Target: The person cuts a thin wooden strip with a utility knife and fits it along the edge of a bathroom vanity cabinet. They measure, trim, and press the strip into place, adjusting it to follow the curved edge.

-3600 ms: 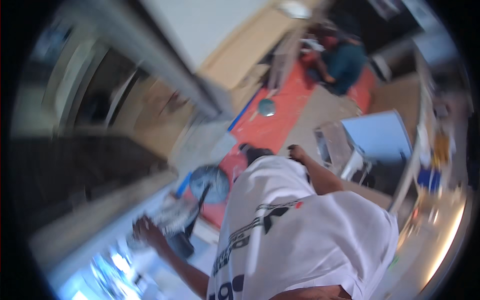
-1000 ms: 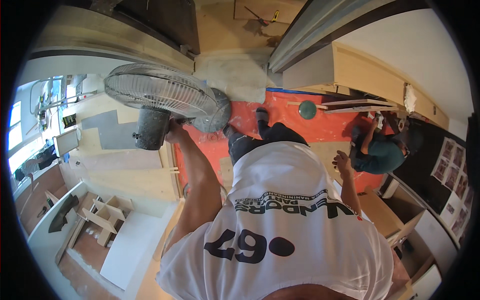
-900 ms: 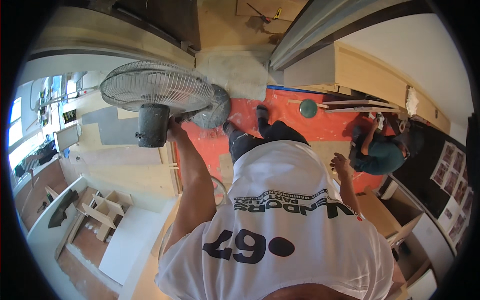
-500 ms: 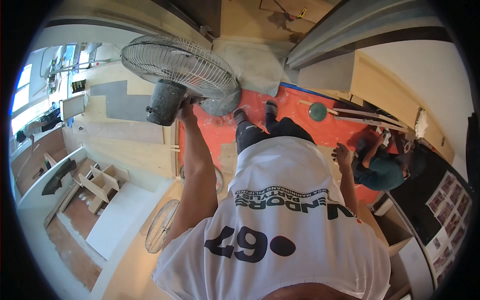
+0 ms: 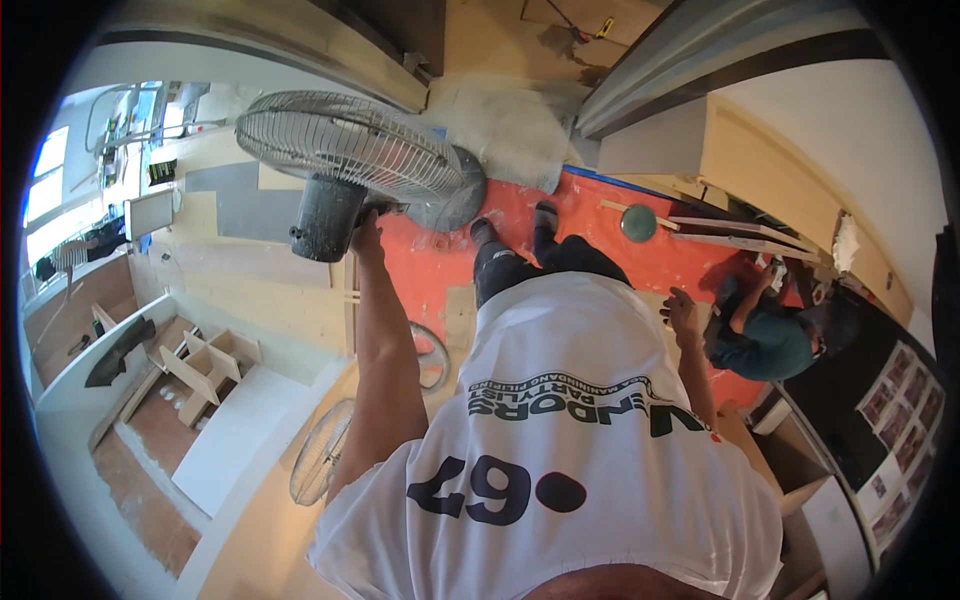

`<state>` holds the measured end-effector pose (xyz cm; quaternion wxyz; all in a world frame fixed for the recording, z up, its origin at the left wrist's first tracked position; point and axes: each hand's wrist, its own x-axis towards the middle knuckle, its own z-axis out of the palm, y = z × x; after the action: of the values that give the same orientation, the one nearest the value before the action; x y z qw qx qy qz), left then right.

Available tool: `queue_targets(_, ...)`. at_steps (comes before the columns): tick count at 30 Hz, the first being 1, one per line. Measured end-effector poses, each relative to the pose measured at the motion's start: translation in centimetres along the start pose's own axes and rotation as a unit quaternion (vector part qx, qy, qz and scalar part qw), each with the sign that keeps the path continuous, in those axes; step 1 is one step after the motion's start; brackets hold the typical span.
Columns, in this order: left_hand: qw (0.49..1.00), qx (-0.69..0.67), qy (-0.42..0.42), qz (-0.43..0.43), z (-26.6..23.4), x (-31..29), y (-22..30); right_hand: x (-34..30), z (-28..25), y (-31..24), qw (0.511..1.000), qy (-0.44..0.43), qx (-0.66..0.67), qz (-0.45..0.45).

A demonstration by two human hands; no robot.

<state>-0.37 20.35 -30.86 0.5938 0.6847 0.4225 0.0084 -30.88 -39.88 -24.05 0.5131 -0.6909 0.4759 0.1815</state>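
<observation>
A dusty stand fan [image 5: 330,215] stands ahead of me on the left, with a grey wire cage and a dark motor housing. My left hand [image 5: 368,234] is closed around its neck just below the motor, the arm stretched forward; the fan hides part of the fingers. The fan's round base [image 5: 450,205] rests at the edge of the red floor covering, in front of my feet. My right hand [image 5: 682,314] hangs at my right side, holding nothing, its fingers loosely bent and apart.
A person in a dark green shirt [image 5: 768,345] crouches at the right. A round green object [image 5: 638,223] and wood strips [image 5: 740,232] lie near the cabinet [image 5: 750,165]. Another fan cage [image 5: 322,455] is by my left arm. White panels [image 5: 240,440] stand at the left.
The fan's cage and motor have shifted slightly toward me, with my left hand still on the neck. My right hand has barely moved.
</observation>
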Motion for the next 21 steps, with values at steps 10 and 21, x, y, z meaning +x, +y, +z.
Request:
queue_targets(10, 0.999, 0.042, 0.017, -0.027, -2.2, 0.2, -0.8, -1.4, -1.2, -3.8, 0.997, 0.036, -0.008, -0.069)
queue_targets(21, 0.998, 0.037, 0.052, -0.007, -2.9, -2.6, 0.1, -3.5, -4.8, -12.9, 0.939, 0.143, -0.089, -0.301)
